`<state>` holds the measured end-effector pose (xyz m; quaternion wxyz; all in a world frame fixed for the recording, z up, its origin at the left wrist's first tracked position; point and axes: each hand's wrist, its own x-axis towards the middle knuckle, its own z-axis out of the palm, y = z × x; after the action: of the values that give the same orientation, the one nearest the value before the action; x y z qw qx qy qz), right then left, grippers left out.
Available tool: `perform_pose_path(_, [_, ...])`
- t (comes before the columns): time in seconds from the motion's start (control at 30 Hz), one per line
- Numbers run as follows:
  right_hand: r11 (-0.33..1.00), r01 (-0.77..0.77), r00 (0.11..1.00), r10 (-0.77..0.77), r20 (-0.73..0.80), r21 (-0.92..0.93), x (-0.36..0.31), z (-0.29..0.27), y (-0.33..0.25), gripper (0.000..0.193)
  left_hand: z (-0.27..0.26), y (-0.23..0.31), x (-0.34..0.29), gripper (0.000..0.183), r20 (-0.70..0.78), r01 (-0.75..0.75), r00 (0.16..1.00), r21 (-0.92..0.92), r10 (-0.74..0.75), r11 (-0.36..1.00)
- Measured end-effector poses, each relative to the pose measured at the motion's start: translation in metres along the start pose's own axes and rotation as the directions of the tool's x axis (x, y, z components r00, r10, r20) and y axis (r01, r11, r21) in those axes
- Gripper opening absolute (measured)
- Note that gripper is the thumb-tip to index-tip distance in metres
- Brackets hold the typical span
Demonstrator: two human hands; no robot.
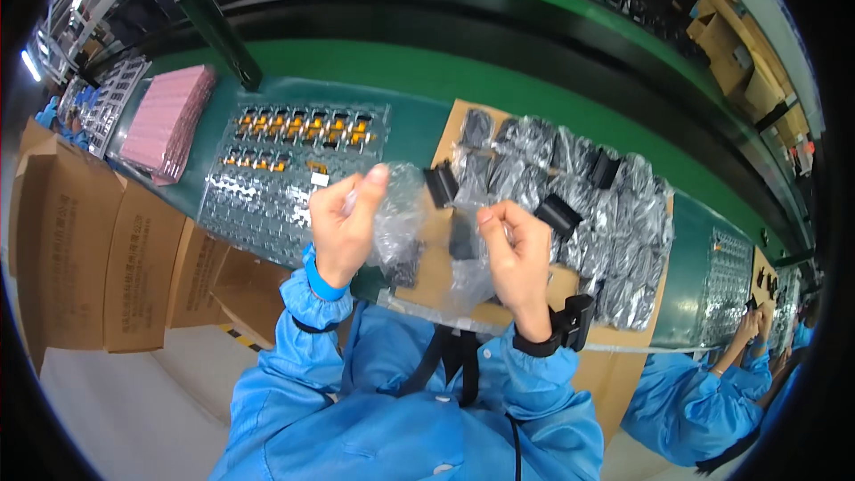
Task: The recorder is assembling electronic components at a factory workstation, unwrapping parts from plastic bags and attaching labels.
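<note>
My left hand (343, 227) is closed, thumb up, on a crumpled clear plastic bag (399, 218) that hangs on its right side. My right hand (518, 258) pinches another clear plastic bag (469, 283) hanging to its left. A dark flat shape shows in or behind that second bag; I cannot tell which. Just beyond my hands, a black plastic part (441, 185) lies unwrapped at the left edge of a cardboard sheet (570, 283). Two more black parts, one nearer (558, 216) and one farther (605, 169), rest on rows of bagged dark pieces (619, 232).
A clear blister tray (267, 200) with orange and black components lies left on the green bench. Beyond it stands a stack of pink bubble-wrap sheets (167, 120). Open cardboard boxes (142, 258) stand at the lower left. On the right, another person's hands (753, 325) work near a tray.
</note>
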<state>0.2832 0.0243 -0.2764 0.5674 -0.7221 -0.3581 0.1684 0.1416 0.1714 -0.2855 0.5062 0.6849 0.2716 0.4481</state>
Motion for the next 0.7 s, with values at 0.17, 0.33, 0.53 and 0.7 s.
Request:
perform_pose_path(0.17, [0.996, 0.075, 0.996, -0.077, -0.049, -0.038, -0.003, -0.001, -0.004, 0.018, -0.005, 0.003, -0.007, 0.056, -0.122, -0.003, 0.992, -0.336, -0.041, 0.942])
perform_pose_path(0.33, [0.978, 0.137, 0.977, -0.16, -0.139, -0.16, 0.012, 0.0, -0.009, 0.018, 0.008, 0.005, -0.001, 0.058, -0.095, 0.046, 0.99, -0.471, -0.102, 0.881])
perform_pose_path(0.53, [0.938, 0.312, 0.923, -0.337, -0.187, -0.152, 0.012, 0.029, -0.023, 0.011, 0.044, 0.008, 0.005, 0.045, 0.0, 0.131, 0.988, -0.548, -0.157, 0.826])
perform_pose_path(0.7, [0.871, 0.483, 0.799, -0.48, -0.362, -0.089, -0.002, 0.049, -0.025, 0.011, 0.071, 0.019, -0.033, 0.032, 0.129, 0.135, 0.989, -0.669, -0.064, 0.731])
